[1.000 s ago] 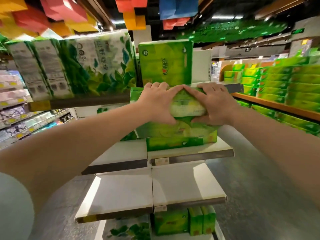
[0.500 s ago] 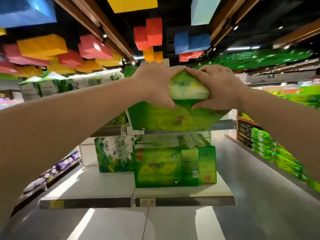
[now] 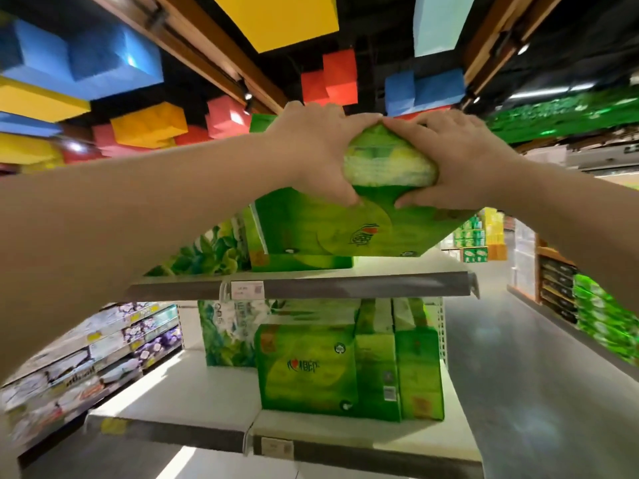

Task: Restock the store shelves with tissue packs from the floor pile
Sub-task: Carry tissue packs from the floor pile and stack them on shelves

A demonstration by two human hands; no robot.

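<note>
Overhead now — left hand (image 3: 316, 150) and right hand (image 3: 453, 160) both curl round the near end of the tissue pack (image 3: 363, 223), fingertips meeting on top. Its long axis runs away from the fingers, far end over the upper shelf (image 3: 345, 288) — both hands equally near.

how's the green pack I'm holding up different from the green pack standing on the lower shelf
The held pack is gripped from above by the left hand and right hand; the lower-shelf pack is untouched. The held pack is tilted over the upper shelf; the lower-shelf pack stands upright beside other packs. Both are green with the same red-heart logo.
</note>
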